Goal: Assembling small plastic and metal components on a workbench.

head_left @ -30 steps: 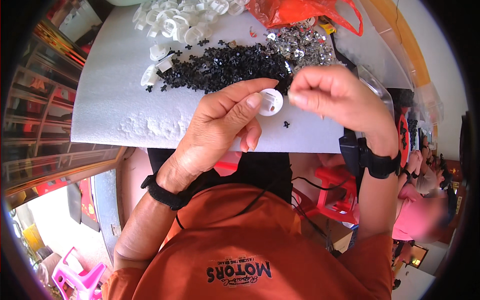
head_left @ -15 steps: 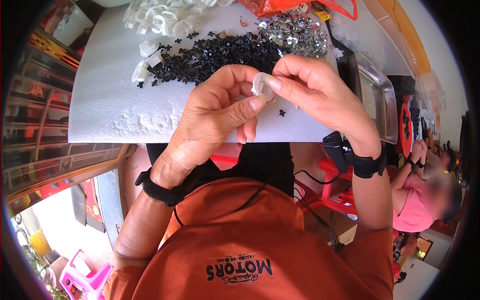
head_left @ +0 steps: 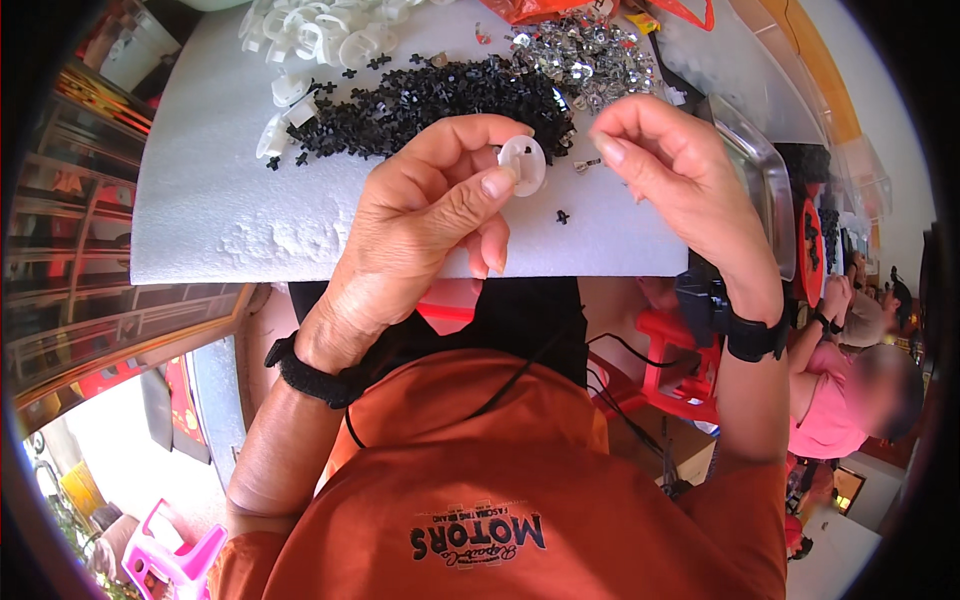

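Between its thumb and bent forefinger, my left hand (head_left: 425,205) pinches a round white translucent plastic piece (head_left: 524,165) with a raised rim and a slot. To its right and apart from it, my right hand (head_left: 670,160) is closed, thumb tip near the forefinger tip; whatever lies between them, if anything, is too small to make out. Just below those fingertips there is a small shiny metal clip (head_left: 587,165). A single black cross-shaped part (head_left: 562,216) lies on the white foam board (head_left: 250,215) between the hands.
Beyond my hands spreads a heap of black cross-shaped parts (head_left: 440,100). Behind it lie metal clips (head_left: 590,60) and white plastic pieces (head_left: 320,30). A metal tray (head_left: 765,190) stands at the right, near a red plastic bag (head_left: 530,8) farther back. Another person (head_left: 835,400) sits far right.
My right hand has let go of the white plastic piece and drawn away to the right. My left hand keeps hold of the piece, which now shows its face more fully.
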`<act>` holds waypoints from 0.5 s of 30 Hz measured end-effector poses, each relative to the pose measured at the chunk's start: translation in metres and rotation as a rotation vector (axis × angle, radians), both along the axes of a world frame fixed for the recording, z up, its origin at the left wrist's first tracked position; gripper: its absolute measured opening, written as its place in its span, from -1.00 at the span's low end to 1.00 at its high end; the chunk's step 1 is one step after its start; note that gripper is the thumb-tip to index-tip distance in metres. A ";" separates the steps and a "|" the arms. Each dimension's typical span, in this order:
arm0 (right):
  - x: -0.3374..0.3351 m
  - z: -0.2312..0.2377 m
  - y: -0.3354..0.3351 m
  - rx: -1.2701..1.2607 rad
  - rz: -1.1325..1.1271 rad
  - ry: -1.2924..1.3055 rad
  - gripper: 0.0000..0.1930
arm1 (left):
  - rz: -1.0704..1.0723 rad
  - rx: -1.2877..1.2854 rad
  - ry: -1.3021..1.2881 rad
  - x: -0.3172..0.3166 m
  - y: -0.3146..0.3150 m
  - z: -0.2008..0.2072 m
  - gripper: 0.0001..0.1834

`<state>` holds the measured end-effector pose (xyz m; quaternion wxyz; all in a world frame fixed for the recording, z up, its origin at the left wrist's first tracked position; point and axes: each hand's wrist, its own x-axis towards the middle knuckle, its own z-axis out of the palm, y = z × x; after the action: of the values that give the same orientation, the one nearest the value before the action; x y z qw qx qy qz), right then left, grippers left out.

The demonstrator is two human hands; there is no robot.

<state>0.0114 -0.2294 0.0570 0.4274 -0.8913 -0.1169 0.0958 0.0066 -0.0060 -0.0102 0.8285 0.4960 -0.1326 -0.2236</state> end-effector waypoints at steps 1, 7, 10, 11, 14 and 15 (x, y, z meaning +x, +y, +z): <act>-0.002 -0.003 -0.007 -0.046 -0.006 -0.017 -0.89 | 0.008 0.000 -0.021 0.000 -0.001 0.000 -0.61; -0.011 -0.012 -0.009 -0.191 0.007 -0.049 -0.86 | 0.018 0.026 -0.013 -0.001 0.000 -0.001 -0.63; -0.008 -0.019 -0.007 -0.254 0.033 -0.135 -0.87 | 0.027 0.020 -0.015 -0.001 -0.001 -0.001 -0.63; -0.007 -0.022 -0.006 -0.292 0.066 -0.227 -0.88 | 0.027 0.020 -0.016 -0.001 -0.001 -0.001 -0.63; -0.004 -0.026 -0.003 -0.366 0.061 -0.298 -0.93 | 0.039 0.030 -0.013 -0.002 -0.001 0.000 -0.63; -0.003 -0.027 -0.001 -0.365 0.064 -0.300 -0.93 | 0.043 0.016 -0.016 -0.002 -0.001 -0.001 -0.63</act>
<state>0.0086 -0.2306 0.0301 0.2337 -0.9540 -0.1878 -0.0045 0.0043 -0.0073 -0.0114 0.8280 0.5073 -0.1265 -0.2028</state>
